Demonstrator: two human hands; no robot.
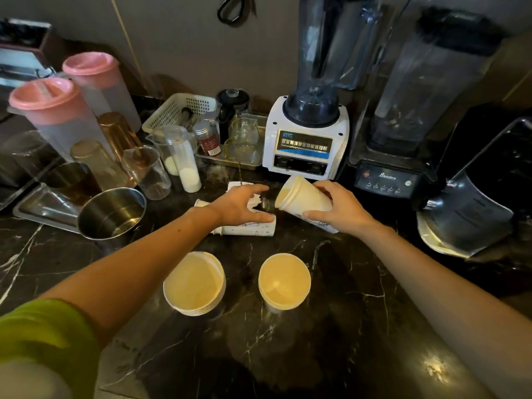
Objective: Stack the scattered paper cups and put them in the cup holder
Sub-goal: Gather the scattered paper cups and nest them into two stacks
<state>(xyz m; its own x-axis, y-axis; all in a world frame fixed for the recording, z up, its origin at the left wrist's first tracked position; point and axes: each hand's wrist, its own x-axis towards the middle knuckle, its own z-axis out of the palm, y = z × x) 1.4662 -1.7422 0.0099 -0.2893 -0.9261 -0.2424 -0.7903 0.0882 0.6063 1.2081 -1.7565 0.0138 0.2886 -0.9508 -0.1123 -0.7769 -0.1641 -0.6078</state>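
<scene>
Currently the right hand point(339, 208) grips a tilted white paper cup point(302, 197) mid-wall; the left hand point(241, 204), fingers spread, holds nothing. Cup likely light and crushable: squeeze gently.

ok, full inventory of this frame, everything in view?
cup stacks: 2, white, upright, front centre
lying paper cup: 1 clear, white, printed, under left hand
held paper cup: 1, white, tilted, in right hand
white blender: 1, behind the hands
black blender: 1, back right
pink-lidded pitchers: 2, clear, back left
steel pot: 1, silver, left
basket: 1, white, back centre
counter: 1, black marble
left hand: 1, over lying paper cup, grip unclear
right hand: 1, fingers round held paper cup
</scene>
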